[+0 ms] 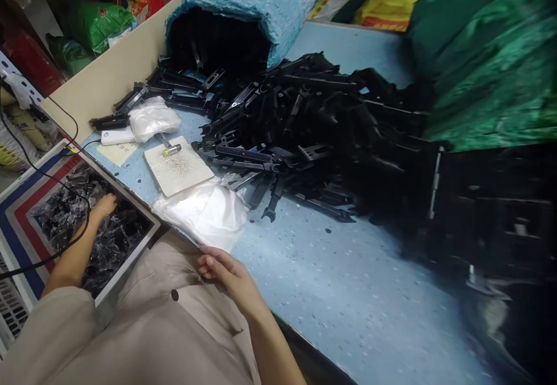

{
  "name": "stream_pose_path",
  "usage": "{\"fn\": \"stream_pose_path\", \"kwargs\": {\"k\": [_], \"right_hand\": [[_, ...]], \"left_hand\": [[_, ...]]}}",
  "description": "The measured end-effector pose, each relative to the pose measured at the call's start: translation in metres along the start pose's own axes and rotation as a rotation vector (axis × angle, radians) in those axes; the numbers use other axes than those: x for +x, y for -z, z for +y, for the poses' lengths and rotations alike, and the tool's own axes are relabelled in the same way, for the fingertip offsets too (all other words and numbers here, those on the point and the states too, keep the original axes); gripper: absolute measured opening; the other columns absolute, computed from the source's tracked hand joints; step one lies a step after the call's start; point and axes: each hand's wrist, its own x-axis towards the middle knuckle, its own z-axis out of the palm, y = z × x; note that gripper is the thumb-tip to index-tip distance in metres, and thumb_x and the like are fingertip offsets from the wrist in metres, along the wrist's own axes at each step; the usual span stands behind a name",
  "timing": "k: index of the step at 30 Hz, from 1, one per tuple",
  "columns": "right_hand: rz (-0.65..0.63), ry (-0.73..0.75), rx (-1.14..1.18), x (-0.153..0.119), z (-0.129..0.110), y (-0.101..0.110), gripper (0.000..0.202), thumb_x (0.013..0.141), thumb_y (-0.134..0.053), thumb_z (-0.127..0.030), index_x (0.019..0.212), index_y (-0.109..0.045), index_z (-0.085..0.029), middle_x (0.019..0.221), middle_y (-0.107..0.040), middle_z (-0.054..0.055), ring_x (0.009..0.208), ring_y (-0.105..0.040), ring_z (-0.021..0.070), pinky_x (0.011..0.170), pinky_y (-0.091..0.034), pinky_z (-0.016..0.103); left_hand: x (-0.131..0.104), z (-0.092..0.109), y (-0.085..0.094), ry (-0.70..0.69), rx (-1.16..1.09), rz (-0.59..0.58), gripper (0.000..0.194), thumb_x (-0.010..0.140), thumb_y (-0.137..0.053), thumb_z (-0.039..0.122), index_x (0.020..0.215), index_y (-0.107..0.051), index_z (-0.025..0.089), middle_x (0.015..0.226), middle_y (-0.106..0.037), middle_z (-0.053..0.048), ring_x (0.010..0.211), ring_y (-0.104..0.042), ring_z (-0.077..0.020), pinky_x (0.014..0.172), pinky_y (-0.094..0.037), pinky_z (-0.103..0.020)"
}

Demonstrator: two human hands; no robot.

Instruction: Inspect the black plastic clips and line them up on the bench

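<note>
My left hand (107, 204) reaches into a white-rimmed container (153, 229) at the left, over black parts in clear plastic wrapping (114, 240); whether its fingers hold anything is too small to tell. At the table's front edge, my right hand (221, 267) has its fingers curled together, and anything between them is hidden. Just beyond it lies a stack of clear plastic bags (209, 211). A small hammer (172, 150) rests on a pale square board (177, 167). Behind the board are a crumpled white plastic bundle (154, 119) and a white object (117, 136).
Loose black parts (278, 118) form a large heap across the blue table (304, 274), spilling from an open blue sack (278, 2). A green sack (487, 65) stands at the right, with black items below it. A black cable (52, 179) crosses the container.
</note>
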Motion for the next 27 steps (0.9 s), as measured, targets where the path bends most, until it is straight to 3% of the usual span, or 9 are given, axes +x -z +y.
{"fn": "stream_pose_path", "kwargs": {"k": [3,6,10,13,17,19,22,24,27], "right_hand": [[0.012,0.003,-0.028,-0.002,0.0,0.011,0.05,0.074,-0.078,-0.055,0.108,-0.071,-0.019,0.093,-0.072,0.008,0.078,-0.067,0.0177,0.073,-0.054,0.032],[0.05,0.075,-0.139,0.001,-0.01,0.029,0.046,0.08,-0.072,-0.054,0.111,-0.071,-0.019,0.096,-0.073,0.009,0.081,-0.068,0.0201,0.075,-0.056,0.035],[0.36,0.465,-0.532,0.024,-0.044,0.056,0.038,0.091,-0.056,-0.045,0.116,-0.07,-0.02,0.103,-0.071,0.012,0.091,-0.066,0.0252,0.082,-0.056,0.043],[0.691,0.709,-1.007,0.05,-0.076,0.071,0.039,0.093,-0.051,-0.029,0.127,-0.065,-0.017,0.127,-0.061,0.019,0.119,-0.054,0.0333,0.099,-0.047,0.054],[0.698,0.614,-1.357,0.073,-0.095,0.082,0.055,0.084,-0.066,-0.024,0.138,-0.058,-0.019,0.143,-0.049,0.02,0.128,-0.043,0.0395,0.1,-0.045,0.056],[0.697,0.592,-1.251,0.074,-0.091,0.093,0.058,0.082,-0.067,-0.022,0.139,-0.057,-0.023,0.146,-0.046,0.017,0.127,-0.045,0.0367,0.101,-0.045,0.054],[0.726,0.58,-0.725,0.063,-0.074,0.117,0.048,0.082,-0.063,-0.025,0.129,-0.064,-0.022,0.131,-0.058,0.014,0.113,-0.056,0.0284,0.099,-0.048,0.049],[0.703,0.549,-0.247,0.048,-0.06,0.128,0.043,0.08,-0.064,-0.033,0.121,-0.067,-0.021,0.114,-0.066,0.009,0.096,-0.062,0.0225,0.092,-0.052,0.043],[0.542,0.455,0.349,0.021,-0.037,0.119,0.043,0.073,-0.074,-0.04,0.111,-0.067,-0.022,0.101,-0.068,0.005,0.077,-0.061,0.0148,0.073,-0.056,0.03]], "left_hand": [[-0.017,0.031,-0.011,-0.098,-0.102,-0.099,0.026,0.093,-0.061,0.029,0.113,-0.068,0.015,0.118,-0.068,-0.012,0.109,-0.065,-0.0233,0.097,-0.052,-0.037],[-0.048,0.068,0.001,-0.278,-0.248,-0.236,0.023,0.091,-0.061,0.03,0.109,-0.073,0.02,0.11,-0.074,-0.007,0.101,-0.069,-0.02,0.091,-0.053,-0.027],[-0.072,0.141,0.033,-0.631,-0.667,-0.397,0.034,0.092,-0.059,0.039,0.121,-0.068,0.023,0.115,-0.073,-0.006,0.102,-0.069,-0.0193,0.089,-0.054,-0.028],[-0.058,0.21,0.039,-0.763,-0.715,-0.186,0.029,0.094,-0.056,0.032,0.119,-0.067,0.021,0.118,-0.07,-0.008,0.106,-0.066,-0.0198,0.094,-0.052,-0.032],[-0.024,0.277,0.019,-0.814,-0.372,0.219,0.026,0.088,-0.06,0.017,0.113,-0.069,0.018,0.12,-0.066,-0.013,0.115,-0.057,-0.0284,0.102,-0.047,-0.048],[-0.014,0.285,0.011,-0.806,-0.28,0.299,0.026,0.086,-0.062,0.016,0.111,-0.069,0.017,0.118,-0.065,-0.014,0.115,-0.055,-0.0311,0.102,-0.046,-0.052],[-0.012,0.278,0.01,-0.803,-0.453,0.267,0.028,0.089,-0.057,0.019,0.115,-0.068,0.018,0.116,-0.065,-0.012,0.114,-0.057,-0.0277,0.104,-0.046,-0.049],[-0.019,0.277,0.012,-0.774,-0.7,0.142,0.027,0.091,-0.057,0.024,0.115,-0.068,0.019,0.117,-0.065,-0.011,0.114,-0.059,-0.0248,0.105,-0.046,-0.045],[-0.033,0.3,0.009,-0.659,-1.171,-0.226,0.035,0.09,-0.063,0.039,0.118,-0.067,0.019,0.123,-0.065,-0.012,0.114,-0.062,-0.0241,0.104,-0.048,-0.043]]}}
